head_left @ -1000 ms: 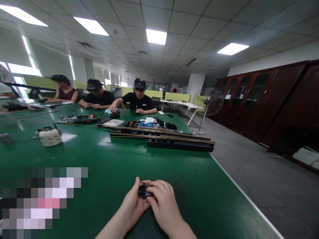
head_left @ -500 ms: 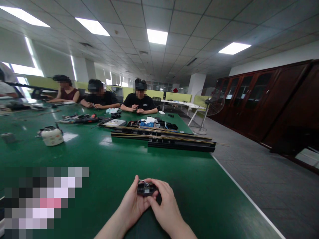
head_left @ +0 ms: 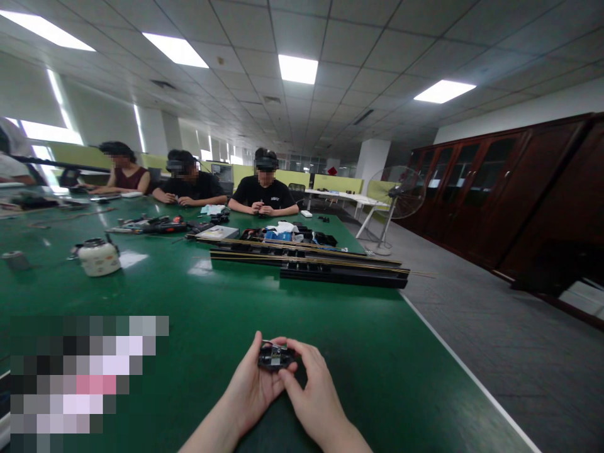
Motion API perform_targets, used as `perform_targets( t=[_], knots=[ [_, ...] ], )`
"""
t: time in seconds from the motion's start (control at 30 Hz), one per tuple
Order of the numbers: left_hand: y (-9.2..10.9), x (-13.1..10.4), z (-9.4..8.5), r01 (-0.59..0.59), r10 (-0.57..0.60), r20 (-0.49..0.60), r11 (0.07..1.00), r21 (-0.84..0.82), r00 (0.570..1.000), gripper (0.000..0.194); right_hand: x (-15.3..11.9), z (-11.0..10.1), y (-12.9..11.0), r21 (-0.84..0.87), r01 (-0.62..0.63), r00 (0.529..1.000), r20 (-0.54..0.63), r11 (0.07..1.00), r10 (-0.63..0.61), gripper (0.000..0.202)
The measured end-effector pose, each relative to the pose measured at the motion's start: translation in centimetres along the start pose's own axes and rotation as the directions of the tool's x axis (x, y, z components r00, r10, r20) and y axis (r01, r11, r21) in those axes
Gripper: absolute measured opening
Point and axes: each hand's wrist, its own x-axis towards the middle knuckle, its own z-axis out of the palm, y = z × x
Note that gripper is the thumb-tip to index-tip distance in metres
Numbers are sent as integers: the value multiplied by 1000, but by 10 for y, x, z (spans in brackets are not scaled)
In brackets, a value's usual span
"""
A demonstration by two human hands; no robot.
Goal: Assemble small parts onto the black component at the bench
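Note:
A small dark device (head_left: 276, 357) with a light square and metal-looking parts on its upper face is held between both hands, above the near part of the green table (head_left: 189, 352). My left hand (head_left: 255, 384) cradles it from the left and below, thumb up along its left end. My right hand (head_left: 311, 377) grips its right end with bent fingers and thumb. The underside of the device is hidden by the fingers.
Long black rails (head_left: 344, 277) with thin brass-coloured rods lie across the table beyond my hands. Behind them is a tray of parts (head_left: 283, 234). A white jar (head_left: 99, 258) stands left. Three people sit at the far side; a fan (head_left: 394, 192) stands right.
The device has tilted slightly between my fingers, showing a little more of its upper face. Both hands have stayed nearly in place.

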Motion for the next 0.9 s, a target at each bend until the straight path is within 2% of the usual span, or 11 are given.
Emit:
perform_targets(
  t=[0.37,0.63,0.77,0.83,0.9],
  knots=[
    [0,0,-1,-58,58,22,998,20,998,24,0,6,19,5,-44,992,-117,999,44,37],
    [0,0,-2,-69,69,25,997,18,997,19,-1,7,21,22,-55,992,-114,998,57,40],
    [1,3,-4,-128,130,-16,986,105,991,18,0,6,23,10,-99,992,-84,995,99,40],
    [1,7,-7,-185,195,-34,963,198,980,20,0,6,25,-17,-138,988,-69,990,136,41],
    [0,9,-13,-286,317,-28,888,361,948,23,0,5,28,-66,-163,986,-57,984,160,41]
  ],
)
